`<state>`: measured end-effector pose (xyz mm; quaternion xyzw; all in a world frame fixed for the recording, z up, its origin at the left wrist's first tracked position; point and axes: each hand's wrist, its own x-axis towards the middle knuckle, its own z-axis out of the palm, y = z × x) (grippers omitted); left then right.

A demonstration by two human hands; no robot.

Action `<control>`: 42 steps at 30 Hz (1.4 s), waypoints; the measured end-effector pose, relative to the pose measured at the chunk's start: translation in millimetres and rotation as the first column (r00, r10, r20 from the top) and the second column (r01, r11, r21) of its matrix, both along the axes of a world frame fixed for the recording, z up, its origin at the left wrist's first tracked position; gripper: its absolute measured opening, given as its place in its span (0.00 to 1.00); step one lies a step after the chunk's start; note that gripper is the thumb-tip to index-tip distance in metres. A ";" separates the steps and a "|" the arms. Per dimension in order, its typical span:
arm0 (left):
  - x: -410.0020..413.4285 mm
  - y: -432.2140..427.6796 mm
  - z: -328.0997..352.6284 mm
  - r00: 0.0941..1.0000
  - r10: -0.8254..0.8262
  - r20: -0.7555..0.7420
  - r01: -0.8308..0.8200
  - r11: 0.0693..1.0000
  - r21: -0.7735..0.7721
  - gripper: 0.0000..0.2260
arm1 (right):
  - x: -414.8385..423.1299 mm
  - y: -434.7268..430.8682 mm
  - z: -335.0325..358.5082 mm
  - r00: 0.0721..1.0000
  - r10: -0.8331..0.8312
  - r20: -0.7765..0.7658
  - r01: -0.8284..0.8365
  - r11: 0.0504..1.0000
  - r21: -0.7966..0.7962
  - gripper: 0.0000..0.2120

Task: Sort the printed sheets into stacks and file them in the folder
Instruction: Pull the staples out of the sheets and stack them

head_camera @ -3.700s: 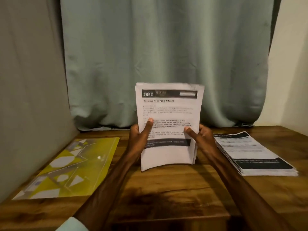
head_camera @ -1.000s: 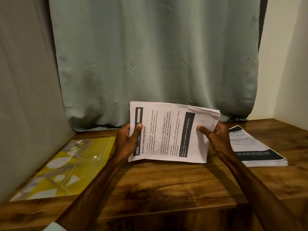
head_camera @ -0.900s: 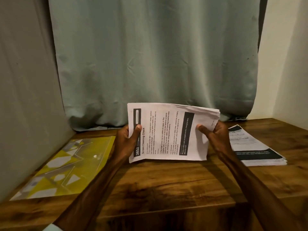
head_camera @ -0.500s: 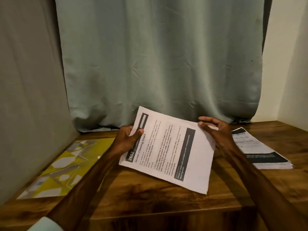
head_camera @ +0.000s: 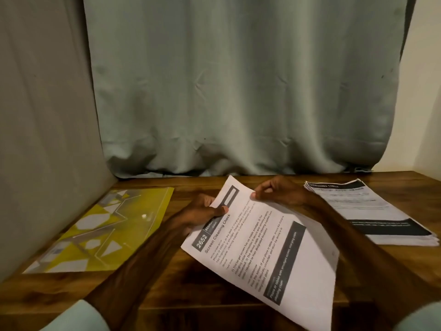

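A stack of printed sheets headed "Screen Cleaning Check" [head_camera: 265,249] lies slanted low over the wooden table [head_camera: 181,278], its long side running toward me. My left hand [head_camera: 202,212] grips its left edge, thumb on top of the page. My right hand [head_camera: 279,191] pinches the far corner of the top sheets between thumb and fingers. A second stack of printed sheets [head_camera: 372,213] lies flat at the right. The yellow patterned folder [head_camera: 102,232] lies flat at the left, closed with a snap button.
A grey panel [head_camera: 47,130] walls off the left side. A pale green curtain [head_camera: 238,91] hangs behind the table down to its back edge. A cream wall [head_camera: 427,91] stands at the right.
The stack was held upright on its edge, first tall, then sideways. It has since tipped down toward the table and come nearer to me, and my right hand moved to its far corner.
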<state>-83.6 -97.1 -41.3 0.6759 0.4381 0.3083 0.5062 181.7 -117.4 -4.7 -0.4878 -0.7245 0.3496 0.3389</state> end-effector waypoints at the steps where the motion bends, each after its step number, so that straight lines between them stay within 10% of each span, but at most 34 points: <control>1: 4.5 1.6 -4.2 1.000 -0.013 0.001 0.013 1.000 -0.018 0.10 | -9.0 11.9 -5.8 0.999 0.003 -0.053 -0.002 1.000 0.019 0.11; 9: 17.9 34.7 -29.3 0.998 -0.010 -0.062 0.010 1.000 -0.002 0.07 | -23.8 55.7 -40.5 0.979 -0.038 -0.199 0.054 0.996 0.076 0.06; 17: 31.2 53.3 -9.5 0.987 0.135 -0.083 -0.065 0.823 0.564 0.06 | -25.0 65.1 -73.6 0.979 -0.052 -0.195 0.089 0.979 0.185 0.06; 42: 68.4 57.0 11.5 0.851 0.474 -0.225 -0.291 0.784 0.548 0.09 | -32.1 71.0 -75.3 0.984 -0.172 -0.036 0.175 0.950 0.257 0.10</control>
